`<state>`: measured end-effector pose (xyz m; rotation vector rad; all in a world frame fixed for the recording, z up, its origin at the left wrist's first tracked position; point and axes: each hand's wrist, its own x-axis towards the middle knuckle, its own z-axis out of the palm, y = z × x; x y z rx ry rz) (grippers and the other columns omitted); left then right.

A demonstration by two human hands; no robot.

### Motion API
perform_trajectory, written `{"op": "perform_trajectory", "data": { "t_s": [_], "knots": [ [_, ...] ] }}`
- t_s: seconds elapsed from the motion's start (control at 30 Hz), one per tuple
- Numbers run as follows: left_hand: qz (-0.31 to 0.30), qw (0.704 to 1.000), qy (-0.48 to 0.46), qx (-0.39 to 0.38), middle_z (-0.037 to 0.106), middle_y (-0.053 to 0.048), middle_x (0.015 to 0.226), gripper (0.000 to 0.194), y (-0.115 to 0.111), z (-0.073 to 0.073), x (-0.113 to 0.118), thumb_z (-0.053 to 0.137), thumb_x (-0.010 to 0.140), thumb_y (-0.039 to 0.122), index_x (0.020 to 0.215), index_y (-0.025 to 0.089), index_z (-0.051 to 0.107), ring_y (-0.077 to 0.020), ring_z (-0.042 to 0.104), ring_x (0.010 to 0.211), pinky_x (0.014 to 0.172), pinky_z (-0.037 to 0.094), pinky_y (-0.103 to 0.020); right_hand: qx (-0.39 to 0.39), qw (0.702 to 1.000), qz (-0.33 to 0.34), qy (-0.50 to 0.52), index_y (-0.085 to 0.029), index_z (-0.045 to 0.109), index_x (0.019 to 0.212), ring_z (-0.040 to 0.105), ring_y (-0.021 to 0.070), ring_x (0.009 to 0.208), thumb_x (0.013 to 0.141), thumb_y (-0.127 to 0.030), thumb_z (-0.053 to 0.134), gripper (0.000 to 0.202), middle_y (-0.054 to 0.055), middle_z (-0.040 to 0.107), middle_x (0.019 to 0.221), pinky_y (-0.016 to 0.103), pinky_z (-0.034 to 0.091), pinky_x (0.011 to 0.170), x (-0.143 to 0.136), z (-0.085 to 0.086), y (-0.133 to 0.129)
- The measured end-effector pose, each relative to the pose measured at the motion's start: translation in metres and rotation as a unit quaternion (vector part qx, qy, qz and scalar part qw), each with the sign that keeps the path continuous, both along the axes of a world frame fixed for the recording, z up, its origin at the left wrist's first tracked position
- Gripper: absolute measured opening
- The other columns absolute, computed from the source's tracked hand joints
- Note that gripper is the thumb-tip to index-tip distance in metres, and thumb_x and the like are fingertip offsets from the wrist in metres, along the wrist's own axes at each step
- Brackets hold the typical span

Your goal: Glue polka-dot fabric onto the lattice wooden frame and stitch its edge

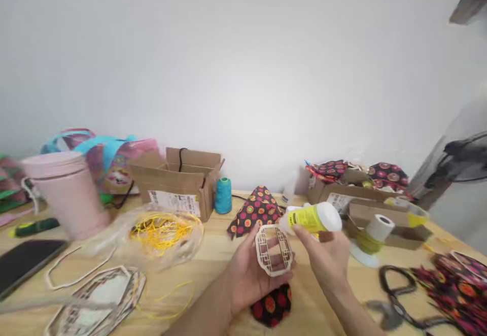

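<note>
In my left hand (pixel 249 270) lies a pale wooden lattice frame (pixel 261 248), eight-sided with cut-out bars, held by its edge over the palm. My right hand (pixel 330 255) grips a white glue bottle (pixel 330 216) with a yellow label, tilted on its side. The bottle's nozzle end points left, close to the frame's upper right edge; I cannot tell if they touch. A dark patterned cloth piece (pixel 271 306) lies on the table below my left hand. Behind the hands is another patterned cloth (pixel 258 209).
At the back left stand an open cardboard box (pixel 171 181), a teal thread spool (pixel 223 196) and a pink tumbler (pixel 66 194). Yellow cord (pixel 162 232) lies in a plastic bag. On the right are a box of cloth (pixel 342 189), a white-topped roll (pixel 375 234) and black-handled scissors (pixel 397 295).
</note>
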<state>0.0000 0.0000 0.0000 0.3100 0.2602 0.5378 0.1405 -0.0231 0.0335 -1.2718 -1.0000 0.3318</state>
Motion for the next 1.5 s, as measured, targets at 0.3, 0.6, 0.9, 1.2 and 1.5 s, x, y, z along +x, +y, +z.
{"op": "perform_trajectory", "data": {
  "t_s": [0.3,0.6,0.9,1.2,1.5],
  "knots": [
    [0.006,1.0,-0.005,0.008,0.063,-0.016,0.086,0.057,0.001,0.002,0.003,0.04,0.075,0.058,0.105,0.01,0.051,-0.0265,0.061,0.084,0.075,0.045,-0.035,0.039,0.999,-0.006,0.005,-0.011,0.06,0.082,0.06,0.0282,0.081,0.054,-0.036,0.072,0.04,0.014,0.065,0.088,0.045,0.047,0.076,0.005,-0.006,0.004],
    [0.003,1.0,-0.005,0.007,0.061,-0.016,0.088,0.062,0.001,0.005,0.003,0.039,0.075,0.059,0.113,0.01,0.046,-0.0252,0.062,0.081,0.075,0.044,-0.035,0.056,0.998,0.005,0.019,-0.011,0.06,0.085,0.06,0.0276,0.084,0.055,-0.034,0.073,0.041,0.013,0.064,0.091,0.044,0.046,0.078,0.003,-0.006,0.003],
    [-0.002,1.0,-0.004,0.001,0.061,-0.017,0.09,0.066,-0.002,0.007,0.005,0.04,0.076,0.058,0.12,0.008,0.041,-0.023,0.061,0.077,0.075,0.043,-0.034,0.035,0.999,0.012,0.035,-0.011,0.061,0.086,0.061,0.0291,0.082,0.053,-0.034,0.073,0.042,0.012,0.067,0.085,0.047,0.047,0.076,-0.003,-0.005,-0.001],
    [0.005,1.0,0.004,0.008,0.063,-0.015,0.084,0.057,-0.003,0.006,0.006,0.041,0.077,0.056,0.109,0.01,0.05,-0.024,0.062,0.08,0.075,0.043,-0.034,0.049,0.997,0.035,0.04,-0.01,0.062,0.089,0.063,0.0276,0.08,0.055,-0.029,0.072,0.04,0.012,0.068,0.085,0.04,0.051,0.072,-0.008,-0.001,-0.005],
    [0.002,1.0,-0.002,0.013,0.064,-0.015,0.085,0.053,-0.004,0.005,0.006,0.042,0.077,0.054,0.106,0.011,0.053,-0.0235,0.062,0.081,0.076,0.043,-0.034,0.059,0.997,0.029,0.045,-0.011,0.063,0.085,0.064,0.0259,0.074,0.054,-0.029,0.073,0.038,0.012,0.069,0.081,0.039,0.052,0.07,-0.006,0.002,-0.005]
  ]
}}
